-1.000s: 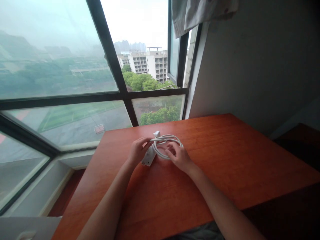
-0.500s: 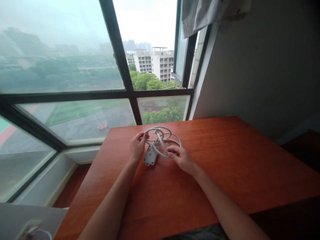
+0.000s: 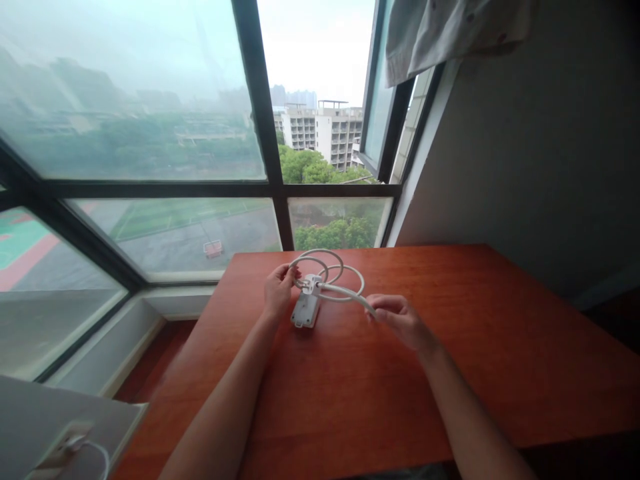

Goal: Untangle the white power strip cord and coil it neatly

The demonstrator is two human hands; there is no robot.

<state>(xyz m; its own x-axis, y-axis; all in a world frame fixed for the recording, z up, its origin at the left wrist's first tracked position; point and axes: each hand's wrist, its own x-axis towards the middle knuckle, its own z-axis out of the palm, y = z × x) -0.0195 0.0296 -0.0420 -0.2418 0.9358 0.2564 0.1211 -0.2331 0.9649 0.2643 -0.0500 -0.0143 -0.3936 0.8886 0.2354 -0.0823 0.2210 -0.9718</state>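
A white power strip point(image 3: 304, 312) lies on the reddish-brown wooden table, its cable looped above and behind it. My left hand point(image 3: 280, 288) pinches the cable loops at their left side, just beside the strip. To the right, my right hand point(image 3: 400, 319) is closed on another stretch of the white cable point(image 3: 345, 291), pulled out to the right of the strip. A white plug point(image 3: 312, 284) with metal prongs hangs over the strip's far end, between my hands. My fingertips partly hide the cable where I grip it.
The wooden table point(image 3: 500, 360) reaches to dark-framed windows point(image 3: 200, 191) at the back. One pane stands open under a hanging curtain point(image 3: 450, 40). At lower left, a wall socket point(image 3: 67, 447) has a white plug and cord in it. A grey wall point(image 3: 510, 160) rises on the right.
My right hand has moved to the right, drawing a stretch of cable out of the loops. The plug now shows above the strip. My left hand keeps its hold. The view has shifted slightly.
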